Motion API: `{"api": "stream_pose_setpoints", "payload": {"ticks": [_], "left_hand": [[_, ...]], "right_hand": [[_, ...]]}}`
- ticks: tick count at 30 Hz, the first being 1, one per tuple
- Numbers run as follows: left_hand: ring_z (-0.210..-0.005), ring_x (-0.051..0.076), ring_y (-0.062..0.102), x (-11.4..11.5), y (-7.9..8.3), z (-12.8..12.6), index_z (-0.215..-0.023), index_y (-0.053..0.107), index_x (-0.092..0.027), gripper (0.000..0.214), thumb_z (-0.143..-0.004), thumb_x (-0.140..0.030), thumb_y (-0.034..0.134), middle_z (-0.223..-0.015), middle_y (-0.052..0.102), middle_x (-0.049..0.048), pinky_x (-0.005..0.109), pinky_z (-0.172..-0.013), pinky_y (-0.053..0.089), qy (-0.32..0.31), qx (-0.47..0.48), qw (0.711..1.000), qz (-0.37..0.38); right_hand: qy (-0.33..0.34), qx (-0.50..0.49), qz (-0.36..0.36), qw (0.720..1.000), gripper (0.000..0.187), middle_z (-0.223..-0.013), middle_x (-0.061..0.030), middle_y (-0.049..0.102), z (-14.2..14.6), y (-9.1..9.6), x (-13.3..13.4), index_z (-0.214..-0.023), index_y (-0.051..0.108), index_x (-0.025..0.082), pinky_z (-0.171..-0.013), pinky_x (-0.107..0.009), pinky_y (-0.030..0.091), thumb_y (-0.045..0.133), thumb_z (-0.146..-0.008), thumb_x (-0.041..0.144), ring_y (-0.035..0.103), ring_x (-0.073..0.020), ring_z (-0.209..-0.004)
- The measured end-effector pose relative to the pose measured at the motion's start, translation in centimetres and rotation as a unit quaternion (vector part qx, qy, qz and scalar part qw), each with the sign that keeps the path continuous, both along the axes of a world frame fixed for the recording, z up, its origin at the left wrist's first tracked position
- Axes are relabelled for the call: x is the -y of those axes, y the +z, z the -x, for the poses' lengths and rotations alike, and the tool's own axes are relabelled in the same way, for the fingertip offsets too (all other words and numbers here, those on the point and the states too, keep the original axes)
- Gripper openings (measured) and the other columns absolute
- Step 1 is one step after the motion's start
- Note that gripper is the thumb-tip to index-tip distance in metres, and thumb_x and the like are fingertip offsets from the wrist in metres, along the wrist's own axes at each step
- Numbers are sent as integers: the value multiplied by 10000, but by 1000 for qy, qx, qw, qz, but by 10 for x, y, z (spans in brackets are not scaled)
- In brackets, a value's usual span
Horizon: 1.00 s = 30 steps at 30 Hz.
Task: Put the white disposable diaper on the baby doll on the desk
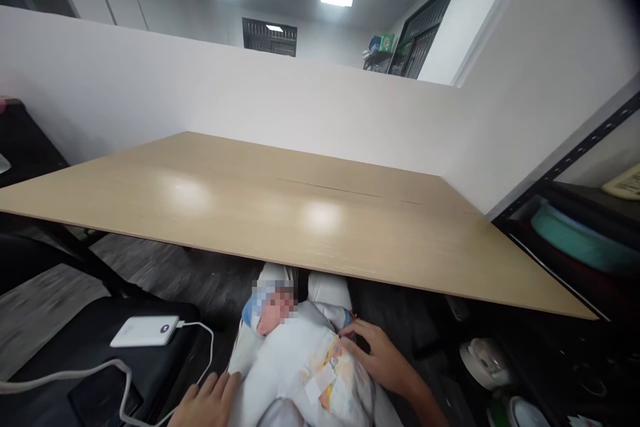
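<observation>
A baby doll (295, 360) in a white suit and a printed diaper lies on my lap, below the near edge of the wooden table (280, 207). Its head points toward the table. My right hand (383, 353) rests on the doll's right side by the diaper, fingers curled against the cloth near a small blue piece. My left hand (207, 400) lies at the doll's left side at the bottom of the view, fingers stretched out and touching the white cloth.
A white power bank (145, 331) with a white cable (100, 370) sits on a black seat at my left, beside a dark phone (103, 393). A black shelf (575, 227) with a teal bowl (575, 240) stands at the right. White partition walls ring the table.
</observation>
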<state>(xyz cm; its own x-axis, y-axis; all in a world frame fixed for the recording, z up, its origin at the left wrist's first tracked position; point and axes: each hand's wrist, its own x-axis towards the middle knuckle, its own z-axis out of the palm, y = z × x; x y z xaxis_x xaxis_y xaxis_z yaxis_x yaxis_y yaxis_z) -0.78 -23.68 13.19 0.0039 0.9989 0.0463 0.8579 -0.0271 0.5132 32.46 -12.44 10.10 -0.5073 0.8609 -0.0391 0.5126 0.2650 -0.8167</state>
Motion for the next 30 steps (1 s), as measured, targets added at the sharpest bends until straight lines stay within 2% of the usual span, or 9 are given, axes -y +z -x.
{"api": "stream_pose_setpoints", "payload": {"ticks": [3, 7, 10, 15, 18, 20, 23, 26, 30], "left_hand": [[-1159, 445, 670, 0, 4, -5, -1231, 751, -306, 509, -784, -549, 775, -1272, 741, 142, 552, -912, 546, -53, -2, 998, 39], [-1301, 308, 583, -32, 13, -41, -1397, 618, -330, 419, -1017, -497, 568, -1421, 648, 87, 453, -1123, 446, -220, 123, 966, 60], [-1254, 267, 574, -58, 7, -67, -1338, 643, -317, 343, -1027, -452, 589, -1352, 657, 64, 409, -1115, 423, -298, 175, 937, 49], [-1172, 259, 572, -68, -4, -78, -1128, 724, -282, 240, -982, -466, 676, -1218, 675, 57, 399, -1076, 413, -299, 179, 936, 51], [-1177, 241, 568, -59, 1, -75, -1056, 714, -260, 166, -1009, -402, 642, -1218, 681, 54, 377, -1081, 408, -292, 207, 933, 40], [-1175, 231, 574, -49, 7, -67, -1043, 693, -246, 119, -1004, -342, 632, -1187, 697, 50, 368, -1092, 412, -298, 231, 924, 54], [-1032, 204, 622, -33, 15, -47, -992, 679, -233, 96, -905, -269, 698, -1009, 719, 18, 305, -953, 491, -320, 239, 906, 141], [-791, 156, 606, -27, 21, -35, -983, 691, -231, 130, -867, -284, 707, -833, 679, -19, 240, -726, 486, -333, 214, 894, 212], [-1048, 219, 635, -60, 11, -77, -1068, 697, -236, 239, -928, -429, 675, -1066, 714, 42, 361, -1025, 472, -341, 162, 923, 79]], "right_hand": [[-13, -12, 2, 1000, 308, -999, -57, 770, 1, 2, 13, -994, 796, 254, -919, -392, 540, 600, -997, 492, 711, -269, -968], [-26, -5, -36, 999, 339, -909, -56, 761, 4, -12, 8, -849, 762, 221, -861, -363, 526, 562, -1016, 439, 704, -246, -907], [-42, -1, -60, 997, 345, -837, -47, 740, -1, -28, -6, -814, 738, 207, -795, -342, 517, 550, -1018, 413, 690, -225, -826], [-108, 57, -99, 988, 334, -993, -92, 752, -7, -30, -17, -1018, 776, 194, -891, -395, 534, 509, -1032, 393, 696, -259, -942], [-36, 33, -97, 994, 366, -1325, -98, 699, 10, -6, -2, -1345, 696, 257, -1092, -415, 475, 505, -1052, 367, 637, -260, -1231], [50, 14, -85, 995, 370, -1392, -75, 666, 25, 13, 13, -1393, 664, 301, -1147, -400, 434, 514, -1057, 343, 598, -242, -1300], [103, 28, -79, 991, 277, -1191, -64, 722, 32, 33, 31, -1199, 746, 279, -1032, -364, 481, 522, -1060, 364, 646, -235, -1145], [67, 81, -60, 993, 398, -870, -31, 708, 5, 39, 40, -862, 733, 234, -829, -327, 480, 468, -1076, 441, 645, -207, -857], [47, 136, 86, 986, 393, -721, 7, 698, -44, 29, 50, -821, 701, 238, -651, -294, 414, 470, -1044, 466, 618, -185, -677]]}}
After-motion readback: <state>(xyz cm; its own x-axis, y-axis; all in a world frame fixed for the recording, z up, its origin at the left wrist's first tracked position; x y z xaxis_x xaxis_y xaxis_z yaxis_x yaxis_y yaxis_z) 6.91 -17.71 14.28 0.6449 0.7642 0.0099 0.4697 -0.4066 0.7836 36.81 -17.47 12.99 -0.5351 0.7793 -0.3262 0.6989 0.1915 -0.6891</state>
